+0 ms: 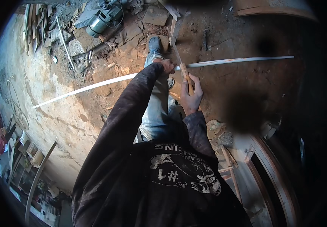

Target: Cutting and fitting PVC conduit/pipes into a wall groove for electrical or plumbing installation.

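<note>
in the head view, two hands of the person were seen, and both were occupied. by the left hand (167, 66), closed around it, one long white strip (121, 78) was held near its middle. by the right hand (193, 96), one wood-handled tool (184, 70) was gripped, with the fingers wrapped along the handle. its narrow blade was pointed toward the top and was laid across the strip, just beside the left hand; whether the strip was already cut there could not be told. the strip was extended far to both sides, above the dusty ground (95, 102).

one shoe (154, 43) was clearly seen beyond the left hand; the other foot was mostly covered. at the top, one green motor (104, 19) was placed among rubble. to the left of it, several wooden pieces (32, 26) were heaped, too overlapped to be counted exactly, and one thin white stick (64, 43) was lying near them. one loosely coiled cord (17, 104) was found at the far left.

one panel with a wooden edge (273, 8) was cut by the top right border of the view, and one brown wooden frame (280, 178) was located at the lower right. at the lower left, one curved wooden strip (34, 185) was seen, and near it one pale box-like thing (37, 159), of which the content could not be told.
</note>
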Action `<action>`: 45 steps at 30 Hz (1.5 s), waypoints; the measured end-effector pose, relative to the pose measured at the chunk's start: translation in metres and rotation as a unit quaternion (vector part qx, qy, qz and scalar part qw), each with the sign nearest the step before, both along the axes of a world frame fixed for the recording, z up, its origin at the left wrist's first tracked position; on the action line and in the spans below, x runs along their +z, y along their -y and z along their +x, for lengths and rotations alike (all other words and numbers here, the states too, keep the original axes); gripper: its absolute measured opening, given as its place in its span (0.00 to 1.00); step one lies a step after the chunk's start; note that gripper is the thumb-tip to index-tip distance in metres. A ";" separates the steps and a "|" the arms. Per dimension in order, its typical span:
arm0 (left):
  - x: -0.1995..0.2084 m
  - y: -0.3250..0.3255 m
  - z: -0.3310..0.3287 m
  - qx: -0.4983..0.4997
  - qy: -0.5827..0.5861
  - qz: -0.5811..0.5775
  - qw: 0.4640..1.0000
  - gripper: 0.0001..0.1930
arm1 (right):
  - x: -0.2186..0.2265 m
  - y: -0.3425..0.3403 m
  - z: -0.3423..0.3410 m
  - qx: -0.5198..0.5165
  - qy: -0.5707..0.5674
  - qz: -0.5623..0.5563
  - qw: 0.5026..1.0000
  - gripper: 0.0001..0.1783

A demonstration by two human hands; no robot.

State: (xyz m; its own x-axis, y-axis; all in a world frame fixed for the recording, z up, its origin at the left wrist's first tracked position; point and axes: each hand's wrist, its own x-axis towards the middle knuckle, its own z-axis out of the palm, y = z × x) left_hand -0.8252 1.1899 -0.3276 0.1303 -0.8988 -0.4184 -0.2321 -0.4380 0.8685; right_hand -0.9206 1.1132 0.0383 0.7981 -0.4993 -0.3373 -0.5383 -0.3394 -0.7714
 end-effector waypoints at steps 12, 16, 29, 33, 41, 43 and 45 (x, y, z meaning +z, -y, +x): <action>0.137 -0.054 0.041 0.136 -0.018 0.042 0.990 0.15 | 0.022 0.009 -0.030 -0.202 0.192 0.113 0.954 0.13; 0.198 -0.051 0.016 0.197 0.276 0.050 0.939 0.16 | 0.035 0.051 -0.078 -0.188 0.303 0.102 0.929 0.14; 0.428 -0.128 -0.042 0.415 0.325 -0.126 0.841 0.08 | -0.055 0.094 -0.088 -0.424 0.085 0.403 0.806 0.12; 0.429 -0.142 -0.064 0.435 0.332 -0.109 0.830 0.12 | -0.041 0.065 -0.096 -0.295 0.016 0.495 0.817 0.19; 0.447 -0.200 -0.062 0.408 0.328 -0.195 0.830 0.10 | -0.005 0.037 -0.037 -0.221 -0.030 0.480 0.848 0.18; 0.488 -0.223 -0.043 0.378 0.319 -0.199 0.846 0.09 | 0.016 0.032 -0.012 -0.168 -0.005 0.526 0.834 0.17; 0.509 -0.243 -0.028 0.347 0.438 -0.167 0.812 0.10 | 0.043 -0.004 0.005 -0.122 0.091 0.427 0.892 0.18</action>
